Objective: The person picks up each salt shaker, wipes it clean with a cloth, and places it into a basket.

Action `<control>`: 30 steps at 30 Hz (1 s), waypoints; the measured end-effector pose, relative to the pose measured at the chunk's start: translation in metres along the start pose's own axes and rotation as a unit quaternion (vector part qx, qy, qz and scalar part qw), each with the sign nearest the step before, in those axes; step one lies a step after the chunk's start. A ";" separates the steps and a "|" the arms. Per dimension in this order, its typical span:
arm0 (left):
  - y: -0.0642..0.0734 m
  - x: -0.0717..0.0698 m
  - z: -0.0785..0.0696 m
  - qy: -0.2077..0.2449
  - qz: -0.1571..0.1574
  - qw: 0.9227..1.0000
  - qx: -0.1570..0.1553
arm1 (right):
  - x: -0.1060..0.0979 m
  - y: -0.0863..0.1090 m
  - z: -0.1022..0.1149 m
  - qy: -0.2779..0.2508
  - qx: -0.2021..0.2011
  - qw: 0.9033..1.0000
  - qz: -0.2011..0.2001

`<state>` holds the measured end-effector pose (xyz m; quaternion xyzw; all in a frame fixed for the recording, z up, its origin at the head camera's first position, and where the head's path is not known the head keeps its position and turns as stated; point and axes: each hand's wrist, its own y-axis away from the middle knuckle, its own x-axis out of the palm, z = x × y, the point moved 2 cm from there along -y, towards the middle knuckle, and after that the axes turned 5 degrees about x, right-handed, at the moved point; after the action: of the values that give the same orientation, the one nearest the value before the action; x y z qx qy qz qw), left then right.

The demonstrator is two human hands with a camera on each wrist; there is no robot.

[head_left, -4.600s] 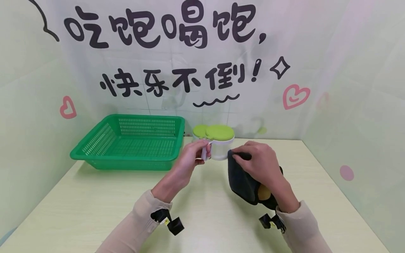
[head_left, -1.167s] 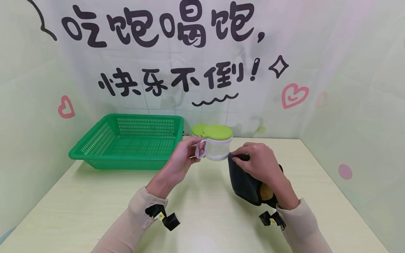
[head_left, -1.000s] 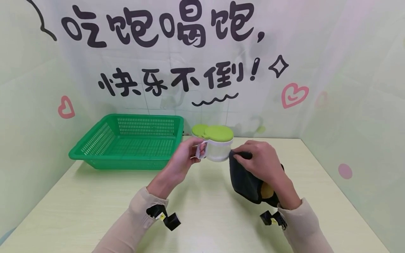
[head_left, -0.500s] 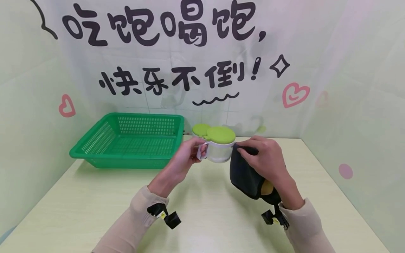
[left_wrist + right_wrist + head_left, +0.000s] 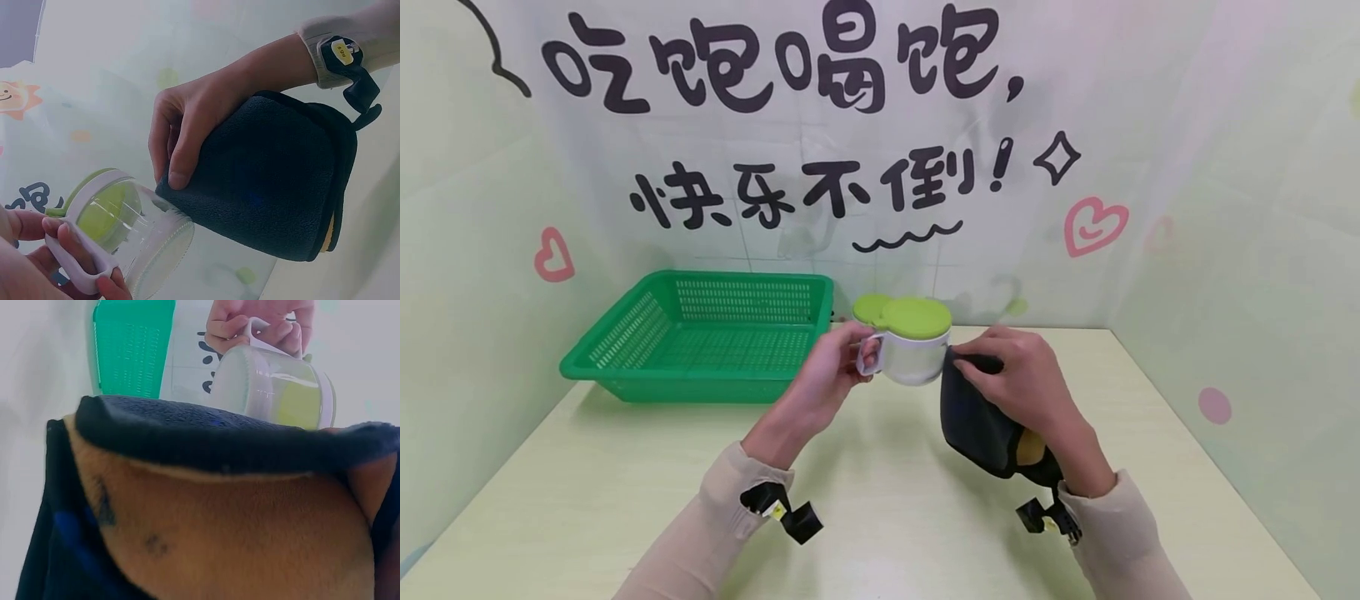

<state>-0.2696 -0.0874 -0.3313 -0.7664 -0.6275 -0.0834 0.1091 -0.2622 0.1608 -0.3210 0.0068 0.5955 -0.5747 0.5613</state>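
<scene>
A clear seasoning jar [image 5: 913, 360] with a white handle and a green lid [image 5: 917, 317] is held up above the table. My left hand [image 5: 824, 375] grips it by the handle, fingers through the loop. In my right hand [image 5: 1022, 375] a folded cloth [image 5: 262, 181], dark on one side and tan on the other [image 5: 237, 531], is pinched between thumb and fingers. Its corner touches the jar's side near the base in the left wrist view. Behind the jar a second green lid [image 5: 870, 308] shows; what lies below it is mostly hidden.
A green plastic basket [image 5: 700, 390] stands at the back left of the pale wooden table [image 5: 880, 517]. Behind the table hangs a printed cloth backdrop [image 5: 820, 125] with black lettering. Side walls [image 5: 1240, 292] flank the table.
Both hands keep their holds on the jar and cloth. The jar has turned and shifted slightly, with small shifts of the cloth along its side.
</scene>
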 end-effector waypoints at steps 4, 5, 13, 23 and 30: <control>0.000 -0.001 -0.001 0.014 0.002 1.000 0.005 | 0.002 0.000 0.001 0.002 -0.002 0.999 0.032; 0.000 -0.001 -0.002 0.017 0.002 1.000 0.006 | 0.002 0.000 0.001 0.002 -0.002 0.999 0.038; 0.000 -0.003 -0.003 0.029 0.003 1.000 0.006 | 0.006 0.001 0.001 0.011 0.003 0.998 0.056; 0.000 -0.003 -0.003 0.010 0.014 1.000 0.009 | 0.010 0.001 -0.005 0.021 0.022 0.999 0.041; -0.001 -0.001 -0.001 -0.001 0.011 1.000 0.006 | 0.006 0.001 -0.007 0.016 0.018 1.000 0.007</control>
<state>-0.2706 -0.0886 -0.3308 -0.7725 -0.6197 -0.0781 0.1141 -0.2683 0.1617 -0.3274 0.0299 0.5942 -0.5812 0.5552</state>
